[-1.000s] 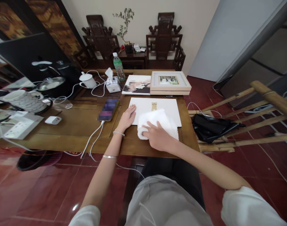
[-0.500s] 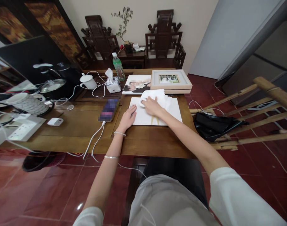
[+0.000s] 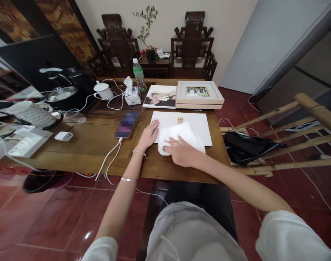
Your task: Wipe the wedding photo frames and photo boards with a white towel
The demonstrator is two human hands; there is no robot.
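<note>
A white rectangular panel [image 3: 200, 122] lies flat on the wooden table in front of me. Near its far edge is a small tan fitting [image 3: 180, 120], and the cloth hides whatever is below that. My left hand [image 3: 149, 133] rests flat with fingers stretched out at the panel's left edge. With my right hand [image 3: 181, 151] I press and grip a fluffy white cloth [image 3: 181, 132], bunched under the fingers. The cloth covers the near middle of the panel and hangs over its near edge.
Beyond the panel lie a photo print [image 3: 160, 97] and stacked light-wood frames [image 3: 200, 95]. Left of my hand is a phone [image 3: 126, 125] on a white cable. A tissue box [image 3: 132, 96], green bottle [image 3: 139, 76], lidded cup [image 3: 103, 90] and power strip [image 3: 29, 141] stand further left.
My right hand has drawn the white cloth from the panel's far part toward its near edge. The tan fitting near the far edge is now uncovered. My left hand stays in place.
</note>
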